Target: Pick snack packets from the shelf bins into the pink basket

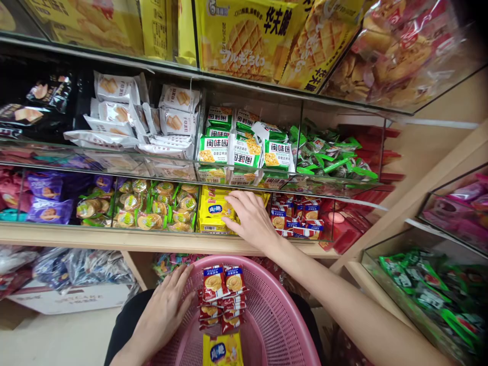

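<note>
Right hand (249,218): open, fingers spread, resting on yellow snack packets (213,211) in glass compartment, near front edge of lower wooden shelf (152,243). Left hand (163,310): open, palm down, over left rim of pink plastic basket (278,310), fingertips just beside stack of red-and-blue biscuit packets (221,297) inside basket. Single yellow packet (223,349) lay in basket below stack. Green-and-white biscuit packets (246,150) sat on shelf above. Round-cracker packets (152,213) lay left of yellow packets.

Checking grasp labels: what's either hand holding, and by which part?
Right hand: fingers on yellow snack packets on the shelf; hold can't be told. Left hand: open against the pink basket, holding nothing.
</note>
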Demonstrator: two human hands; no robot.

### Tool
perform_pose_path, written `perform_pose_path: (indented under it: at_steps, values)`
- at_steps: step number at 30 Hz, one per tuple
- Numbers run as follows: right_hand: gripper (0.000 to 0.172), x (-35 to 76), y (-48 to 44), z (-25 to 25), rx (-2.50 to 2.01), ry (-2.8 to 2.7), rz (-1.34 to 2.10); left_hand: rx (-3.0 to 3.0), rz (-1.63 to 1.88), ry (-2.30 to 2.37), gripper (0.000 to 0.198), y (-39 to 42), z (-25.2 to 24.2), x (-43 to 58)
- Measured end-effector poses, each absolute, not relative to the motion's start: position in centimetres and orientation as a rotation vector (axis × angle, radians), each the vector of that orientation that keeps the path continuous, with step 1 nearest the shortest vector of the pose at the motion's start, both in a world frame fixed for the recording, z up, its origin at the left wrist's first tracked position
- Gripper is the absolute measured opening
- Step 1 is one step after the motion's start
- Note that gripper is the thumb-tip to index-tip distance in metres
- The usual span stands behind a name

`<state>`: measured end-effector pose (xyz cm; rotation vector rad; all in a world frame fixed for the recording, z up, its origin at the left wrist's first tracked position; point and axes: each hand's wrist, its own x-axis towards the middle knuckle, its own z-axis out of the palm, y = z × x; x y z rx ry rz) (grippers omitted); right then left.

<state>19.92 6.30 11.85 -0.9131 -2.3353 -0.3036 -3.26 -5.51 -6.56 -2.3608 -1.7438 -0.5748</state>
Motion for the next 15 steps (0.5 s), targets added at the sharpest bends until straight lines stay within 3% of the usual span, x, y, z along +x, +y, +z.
perform_pose_path:
  at_steps: [6,15]
  values:
    - [0.051,18.7,6.8,11.3,-1.045,-2.349,-0.461,-2.364,-0.579,-1.735,0.056,-5.6,-6.4,-3.2]
    - [0.044,18.5,7.0,10.8,-1.068,-2.345,-0.518,-2.357,-0.533,-1.722,0.054,-5.6,-6.0,-3.1]
